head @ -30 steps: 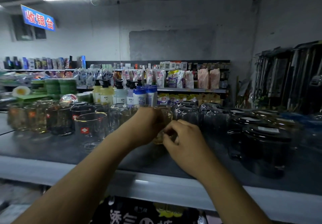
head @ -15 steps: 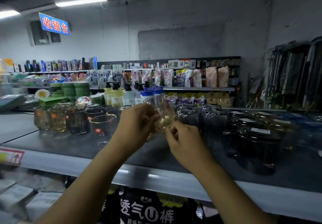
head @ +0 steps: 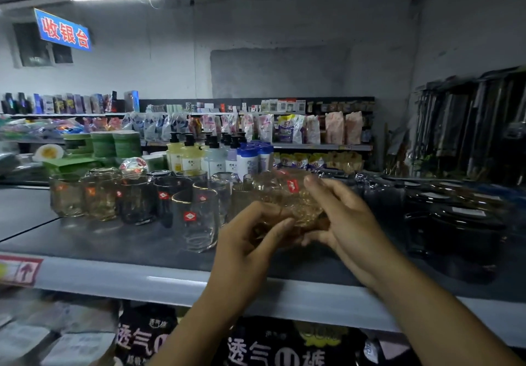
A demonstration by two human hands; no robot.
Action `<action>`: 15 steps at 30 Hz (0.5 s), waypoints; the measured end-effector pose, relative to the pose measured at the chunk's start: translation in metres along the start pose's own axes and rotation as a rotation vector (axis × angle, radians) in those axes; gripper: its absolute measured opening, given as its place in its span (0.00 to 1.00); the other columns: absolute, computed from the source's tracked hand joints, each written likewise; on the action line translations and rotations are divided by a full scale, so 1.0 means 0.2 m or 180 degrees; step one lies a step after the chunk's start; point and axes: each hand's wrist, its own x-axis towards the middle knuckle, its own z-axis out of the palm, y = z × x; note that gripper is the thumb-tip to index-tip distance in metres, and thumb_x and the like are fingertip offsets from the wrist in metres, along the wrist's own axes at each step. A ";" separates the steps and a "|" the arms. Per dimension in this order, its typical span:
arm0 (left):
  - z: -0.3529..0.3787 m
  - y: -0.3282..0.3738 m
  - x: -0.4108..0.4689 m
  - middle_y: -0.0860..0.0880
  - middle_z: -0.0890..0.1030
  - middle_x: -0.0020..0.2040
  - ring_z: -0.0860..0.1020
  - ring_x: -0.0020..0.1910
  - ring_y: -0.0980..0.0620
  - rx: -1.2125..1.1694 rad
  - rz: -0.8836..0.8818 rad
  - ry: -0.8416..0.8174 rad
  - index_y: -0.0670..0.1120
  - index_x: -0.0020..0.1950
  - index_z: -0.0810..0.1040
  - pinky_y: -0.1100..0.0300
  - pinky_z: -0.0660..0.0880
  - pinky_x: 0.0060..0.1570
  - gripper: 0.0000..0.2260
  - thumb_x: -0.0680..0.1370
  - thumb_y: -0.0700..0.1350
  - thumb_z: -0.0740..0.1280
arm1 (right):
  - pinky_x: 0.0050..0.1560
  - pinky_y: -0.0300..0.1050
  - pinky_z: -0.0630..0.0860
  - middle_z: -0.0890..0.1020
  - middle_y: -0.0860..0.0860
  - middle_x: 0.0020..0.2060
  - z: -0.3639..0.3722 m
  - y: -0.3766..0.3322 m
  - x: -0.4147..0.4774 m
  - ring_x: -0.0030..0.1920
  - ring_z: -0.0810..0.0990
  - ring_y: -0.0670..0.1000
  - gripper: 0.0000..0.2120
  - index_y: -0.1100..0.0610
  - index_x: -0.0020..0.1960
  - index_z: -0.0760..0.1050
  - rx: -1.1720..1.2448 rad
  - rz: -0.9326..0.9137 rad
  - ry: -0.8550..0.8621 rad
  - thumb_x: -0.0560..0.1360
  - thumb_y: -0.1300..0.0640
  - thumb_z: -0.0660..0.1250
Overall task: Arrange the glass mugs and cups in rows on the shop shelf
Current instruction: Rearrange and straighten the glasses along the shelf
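Grey shop shelf (head: 99,240) runs across the whole view. There are dark lidded glass pots (head: 461,231) on its right side and a bunch of glass cups (head: 136,197) lined up on the left. Left hand (head: 244,249) and right hand (head: 344,223) both have their fingers curled round an amber patterned glass cup (head: 296,203), held over the middle of the shelf just right of the front clear tumbler (head: 196,220). There's a little red sticker (head: 292,185) on it.

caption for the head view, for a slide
Left hand and right hand grip an amber patterned glass cup over the shelf beside tumblers
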 end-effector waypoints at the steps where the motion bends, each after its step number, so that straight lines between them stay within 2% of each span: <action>1: -0.03 -0.01 0.01 0.45 0.85 0.48 0.85 0.46 0.43 0.0030 -0.0003 -0.0129 0.45 0.52 0.83 0.38 0.81 0.47 0.05 0.78 0.44 0.72 | 0.35 0.50 0.79 0.87 0.57 0.50 0.01 0.00 0.01 0.45 0.87 0.57 0.26 0.54 0.63 0.76 -0.0099 -0.0050 0.0060 0.71 0.42 0.72; 3: -0.11 -0.04 0.05 0.49 0.84 0.50 0.84 0.46 0.47 0.0388 0.0159 -0.0422 0.48 0.54 0.83 0.43 0.82 0.46 0.06 0.78 0.45 0.73 | 0.39 0.52 0.79 0.86 0.55 0.53 0.01 -0.03 0.04 0.44 0.86 0.57 0.29 0.52 0.65 0.75 -0.0459 -0.0129 0.0110 0.69 0.40 0.74; 5: -0.19 -0.07 0.08 0.57 0.80 0.54 0.82 0.48 0.55 0.1100 0.0433 -0.0673 0.51 0.55 0.83 0.55 0.81 0.47 0.06 0.78 0.46 0.72 | 0.49 0.55 0.80 0.85 0.50 0.57 0.00 -0.07 0.07 0.46 0.86 0.54 0.37 0.45 0.68 0.74 -0.1303 -0.0337 0.0161 0.64 0.32 0.76; 6: -0.23 -0.08 0.09 0.58 0.78 0.54 0.80 0.48 0.58 0.1368 0.0521 -0.0749 0.52 0.56 0.82 0.60 0.80 0.47 0.07 0.78 0.47 0.72 | 0.55 0.56 0.80 0.83 0.48 0.60 0.00 -0.10 0.09 0.50 0.86 0.53 0.39 0.42 0.68 0.73 -0.1850 -0.0495 0.0190 0.61 0.28 0.75; 8: -0.27 -0.11 0.11 0.59 0.75 0.55 0.77 0.47 0.60 0.1600 0.0556 -0.0901 0.53 0.58 0.80 0.67 0.76 0.48 0.09 0.79 0.48 0.70 | 0.60 0.50 0.77 0.79 0.45 0.63 -0.01 -0.16 0.13 0.58 0.81 0.47 0.41 0.41 0.68 0.73 -0.2798 -0.0788 0.0231 0.59 0.25 0.73; 10: -0.29 -0.14 0.12 0.59 0.73 0.56 0.75 0.48 0.62 0.1697 0.0520 -0.1090 0.54 0.61 0.77 0.73 0.71 0.49 0.11 0.79 0.50 0.68 | 0.56 0.41 0.75 0.77 0.42 0.61 0.00 -0.23 0.17 0.57 0.78 0.41 0.42 0.44 0.68 0.73 -0.3369 -0.0934 0.0152 0.58 0.28 0.72; 12: -0.29 -0.17 0.13 0.58 0.73 0.56 0.75 0.50 0.61 0.1700 0.0529 -0.1259 0.55 0.62 0.75 0.69 0.72 0.50 0.12 0.80 0.53 0.66 | 0.56 0.40 0.74 0.76 0.41 0.58 0.01 -0.29 0.22 0.56 0.76 0.41 0.43 0.44 0.68 0.74 -0.3948 -0.0981 -0.0004 0.57 0.27 0.69; 15: -0.29 -0.20 0.14 0.58 0.74 0.54 0.76 0.51 0.60 0.1612 0.0427 -0.1431 0.56 0.61 0.73 0.61 0.74 0.53 0.12 0.79 0.56 0.64 | 0.64 0.46 0.74 0.74 0.40 0.58 0.00 -0.32 0.29 0.59 0.75 0.43 0.45 0.43 0.69 0.73 -0.4637 -0.0880 -0.0352 0.56 0.23 0.67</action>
